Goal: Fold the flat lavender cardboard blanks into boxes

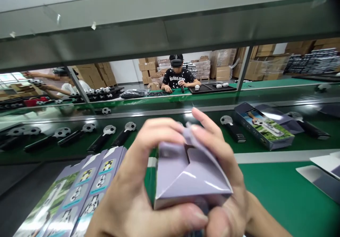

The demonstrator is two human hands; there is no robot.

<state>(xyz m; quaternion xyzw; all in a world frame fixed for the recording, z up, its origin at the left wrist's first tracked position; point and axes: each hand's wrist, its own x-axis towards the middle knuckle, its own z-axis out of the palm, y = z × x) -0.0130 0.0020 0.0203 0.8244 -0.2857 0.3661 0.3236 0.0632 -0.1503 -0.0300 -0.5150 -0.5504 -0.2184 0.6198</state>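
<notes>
A purple box is held close to the camera, its folded end flaps facing me. My left hand wraps round its left side, with the thumb along the lower edge. On the right side my right hand grips the same box, its fingers at the upper flap and its thumb below. Flattened printed purple boxes lie in a stack to the left of my left hand. The rest of the held box is hidden behind its end and my hands.
Football-headed black devices lie along the green belt beyond. A printed box rests there at the right, white-and-purple sheets nearer. Across the line sits a person; another is at left. A metal shelf spans above.
</notes>
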